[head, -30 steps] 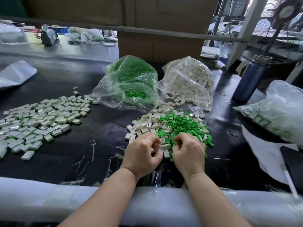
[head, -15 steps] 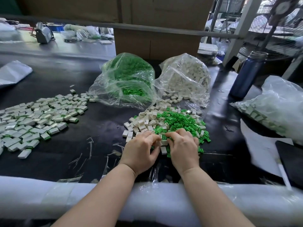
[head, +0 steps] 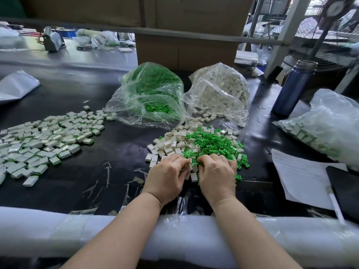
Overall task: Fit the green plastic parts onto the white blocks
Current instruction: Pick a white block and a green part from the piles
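Two hands low in the centre of the frame, working at the near edge of the mixed pile.

Left hand (head: 166, 176) and right hand (head: 216, 174) have fingers curled down, with a white block (head: 194, 167) between them; what each grasps is hidden, cannot tell. Green parts (head: 211, 141) and loose white blocks (head: 171, 144) lie heaped together just above the hands. Finished pieces (head: 46, 140) spread at left of frame. Risks, judged: a part pressed in crooked because the join is hidden; loose pieces knocked off the table (head: 120, 144) edge by the wrists; unfitted blocks straying into the finished lot.
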The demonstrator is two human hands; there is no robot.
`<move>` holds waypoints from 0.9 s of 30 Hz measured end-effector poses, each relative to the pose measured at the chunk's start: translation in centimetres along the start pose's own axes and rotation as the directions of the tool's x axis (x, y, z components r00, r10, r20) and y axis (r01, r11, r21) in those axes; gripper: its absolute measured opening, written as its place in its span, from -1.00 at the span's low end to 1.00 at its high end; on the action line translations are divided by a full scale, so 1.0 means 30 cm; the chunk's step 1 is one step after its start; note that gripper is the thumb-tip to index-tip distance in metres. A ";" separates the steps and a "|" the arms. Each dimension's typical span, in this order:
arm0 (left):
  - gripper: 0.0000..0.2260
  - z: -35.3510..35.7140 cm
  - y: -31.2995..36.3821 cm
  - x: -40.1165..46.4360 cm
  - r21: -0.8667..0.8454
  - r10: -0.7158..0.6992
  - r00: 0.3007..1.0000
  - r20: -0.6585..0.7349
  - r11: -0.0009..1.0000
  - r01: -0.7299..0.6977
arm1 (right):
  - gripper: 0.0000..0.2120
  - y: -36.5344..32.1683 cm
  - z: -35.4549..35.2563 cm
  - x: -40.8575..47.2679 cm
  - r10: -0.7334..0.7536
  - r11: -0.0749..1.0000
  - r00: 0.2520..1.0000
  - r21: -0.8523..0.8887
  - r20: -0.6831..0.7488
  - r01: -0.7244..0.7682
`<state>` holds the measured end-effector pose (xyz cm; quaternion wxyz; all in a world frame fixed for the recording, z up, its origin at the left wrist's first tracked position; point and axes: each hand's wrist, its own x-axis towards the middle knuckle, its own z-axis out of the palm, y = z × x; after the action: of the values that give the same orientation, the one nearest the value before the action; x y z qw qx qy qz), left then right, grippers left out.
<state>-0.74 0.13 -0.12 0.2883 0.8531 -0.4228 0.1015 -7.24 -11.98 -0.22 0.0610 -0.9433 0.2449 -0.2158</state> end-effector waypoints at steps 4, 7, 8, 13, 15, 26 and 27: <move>-0.78 -0.002 0.007 -0.001 -0.003 0.001 1.000 -0.012 1.000 -0.001 | -0.84 -0.002 -0.004 -0.003 -0.008 1.000 1.000 0.023 -0.012 0.009; -0.84 -0.009 0.016 -0.004 -0.011 -0.003 1.000 -0.029 1.000 0.002 | -0.83 0.001 -0.003 -0.002 -0.006 1.000 1.000 0.012 0.004 0.006; -0.86 -0.013 0.018 -0.006 -0.017 0.000 0.999 -0.032 1.000 0.000 | -0.81 0.002 -0.001 0.000 -0.007 1.000 1.000 -0.003 0.014 0.007; -0.91 -0.024 0.027 -0.011 0.005 0.030 1.000 0.001 1.000 -0.030 | -0.77 0.000 -0.002 0.003 0.019 0.998 1.000 0.063 -0.008 -0.019; -0.92 -0.023 0.028 -0.010 -0.002 0.024 1.000 -0.002 1.000 -0.024 | -0.79 -0.002 -0.008 0.000 0.033 0.994 0.999 0.104 -0.027 -0.030; -0.85 -0.011 0.013 0.000 -0.077 -0.012 0.997 -0.074 0.997 0.006 | -0.79 -0.013 -0.028 -0.007 -0.010 0.924 0.996 0.381 -0.090 0.044; -0.84 -0.009 0.011 0.001 -0.080 -0.011 0.997 -0.076 0.997 0.005 | -0.76 -0.012 -0.031 -0.005 -0.018 0.918 0.996 0.395 -0.082 0.049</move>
<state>-0.96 0.12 0.26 0.3385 0.8382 -0.4116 0.1160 -7.61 -11.60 0.62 0.2375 -0.9065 0.1822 -0.2978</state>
